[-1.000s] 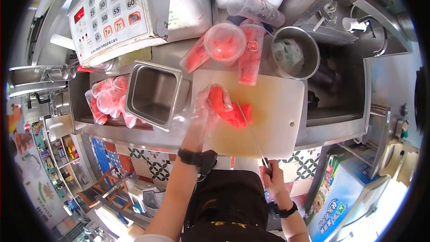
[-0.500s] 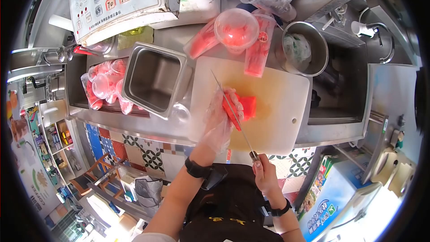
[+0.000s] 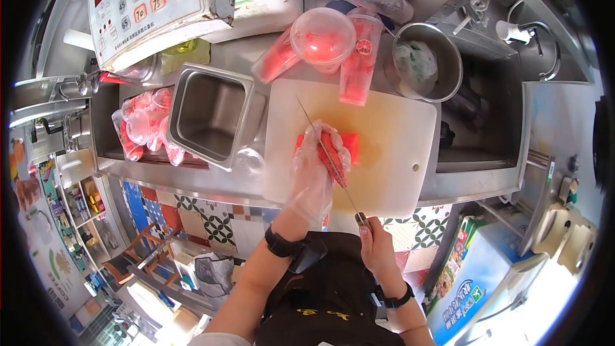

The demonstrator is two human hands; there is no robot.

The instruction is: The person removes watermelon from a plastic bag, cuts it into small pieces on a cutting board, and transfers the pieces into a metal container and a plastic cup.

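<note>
My right hand point(image 3: 377, 242) is wrapped round the handle of a long knife point(image 3: 346, 195), its blade slanting up and left across the cutting board. In a clear plastic glove, my left hand point(image 3: 314, 157) curls over a piece of red fruit flesh point(image 3: 332, 165) that looks like watermelon, its fingers touching it beside the blade. More red flesh point(image 3: 350, 144) shows to the right of the fingers and a little to the left. Beneath lies the white cutting board point(image 3: 394, 186), stained yellowish in the middle. The glove partly hides the fruit.
A steel pan point(image 3: 211, 109) stands left of the board. Further left are several clear cups point(image 3: 144, 125) of red fruit. Behind the board are a lidded tub point(image 3: 323, 38), a tall cup point(image 3: 360, 57) and a steel pot point(image 3: 452, 64) holding a plastic bag. A keypad machine point(image 3: 160, 9) is back left.
The view has shifted slightly. My left hand has changed its hold on the fruit, and red flesh now shows on its left side too. The knife stays at the fruit.
</note>
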